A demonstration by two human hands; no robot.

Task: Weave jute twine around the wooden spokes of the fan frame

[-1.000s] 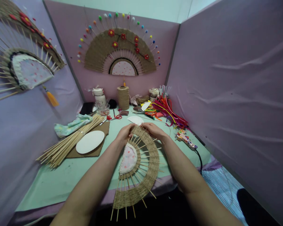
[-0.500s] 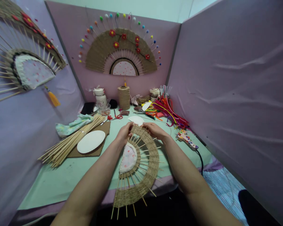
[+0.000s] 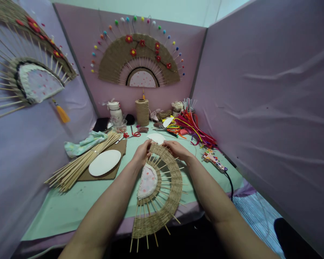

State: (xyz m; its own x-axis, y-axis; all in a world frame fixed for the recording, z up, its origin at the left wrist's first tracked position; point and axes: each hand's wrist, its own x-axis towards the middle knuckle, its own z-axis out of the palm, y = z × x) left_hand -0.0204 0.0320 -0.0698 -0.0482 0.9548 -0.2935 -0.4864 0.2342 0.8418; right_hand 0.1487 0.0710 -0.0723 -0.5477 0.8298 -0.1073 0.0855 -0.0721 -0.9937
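Note:
A half-round woven twine fan [image 3: 169,194] with wooden stick spokes and a pale flowered cloth centre [image 3: 147,181] lies on the mint-green table [image 3: 67,207], its near end hanging over the table's front edge. My left hand [image 3: 142,152] pinches the fan's far end, fingers closed on the woven rim. My right hand [image 3: 175,148] grips the same far end from the right, fingers curled over the twine band. The two hands almost touch.
A bundle of bamboo sticks [image 3: 81,163], a white oval card [image 3: 104,162] on brown board, a spool of twine [image 3: 142,112], red scissors [image 3: 132,135], a jar [image 3: 116,113], pipe cleaners [image 3: 194,129] and a glue gun [image 3: 214,160] lie around. Finished fans hang on the purple walls [image 3: 259,93].
Both hands keep their grip on the fan's far end. The fan has shifted very slightly, and the view has drifted a little.

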